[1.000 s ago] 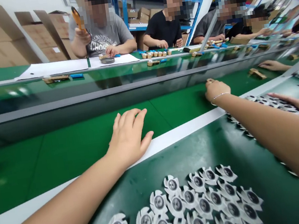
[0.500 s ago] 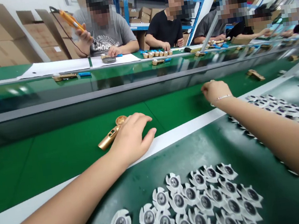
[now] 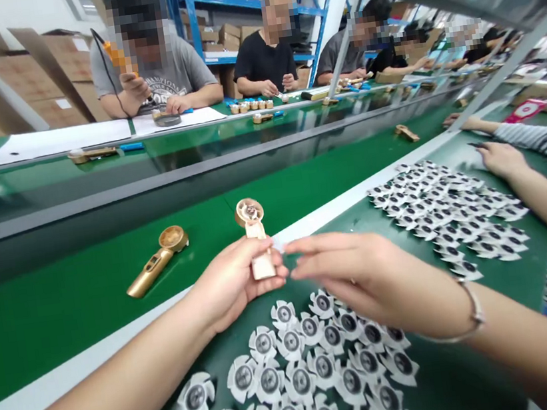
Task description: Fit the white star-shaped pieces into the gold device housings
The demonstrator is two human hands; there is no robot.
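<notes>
Here the left hand [image 3: 233,281] grips a gold handheld device [image 3: 255,237] (upright); the right hand [image 3: 363,274] seems spread beside it, fingertips blurred.

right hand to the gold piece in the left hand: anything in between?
Nothing visible. The left hand holds the gold piece upright above the white round stickers. The right hand is beside it, fingertips close to its handle; whether they touch is unclear. A second gold piece lies apart on the belt.
</notes>
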